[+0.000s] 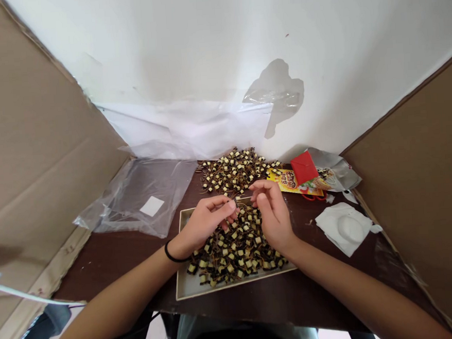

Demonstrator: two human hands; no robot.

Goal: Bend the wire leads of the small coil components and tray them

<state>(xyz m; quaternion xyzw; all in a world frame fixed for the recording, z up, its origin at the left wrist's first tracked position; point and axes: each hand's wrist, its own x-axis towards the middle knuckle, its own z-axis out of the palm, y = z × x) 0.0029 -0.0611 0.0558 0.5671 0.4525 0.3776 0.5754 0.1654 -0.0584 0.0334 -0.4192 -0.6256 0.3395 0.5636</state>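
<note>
A shallow beige tray lies on the dark brown table and carries a heap of small yellow-and-black parts with thin wires. Both hands hover over the tray's far end. My left hand, with a black band on its wrist, has its fingers curled and pinched on one of these small parts. My right hand is close beside it, its fingers bent and its fingertips pinched together near the left hand's; what they hold is too small to make out. A second heap of the same parts lies on the table just beyond the tray.
Clear plastic bags lie at the left and along the white wall. At the right are a red packet, a yellow printed wrapper, a silver bag and white tissue. Cardboard panels stand on both sides.
</note>
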